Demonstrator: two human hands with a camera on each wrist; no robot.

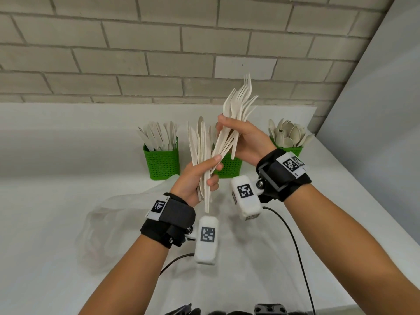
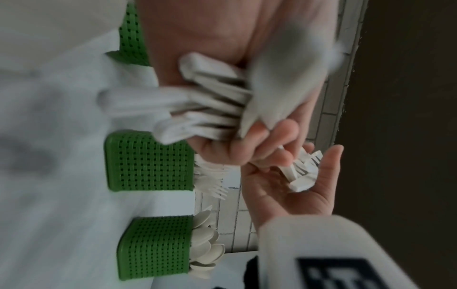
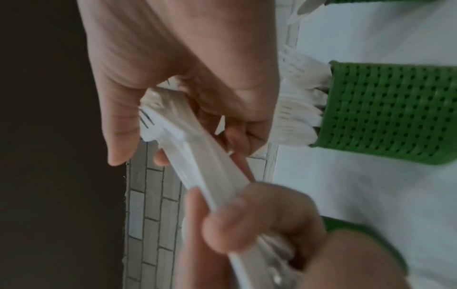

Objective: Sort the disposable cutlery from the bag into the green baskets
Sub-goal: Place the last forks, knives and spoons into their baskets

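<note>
while seemingly all forks, right hand's grip

The forks in the right hand and the knives in the left hand looked matt, off-white and smooth. Beyond the hands, the green baskets were woven-look perforated plastic with a slight sheen. Below the left hand lay a thin, clear, crinkled plastic bag on the smooth matt white table.
</note>
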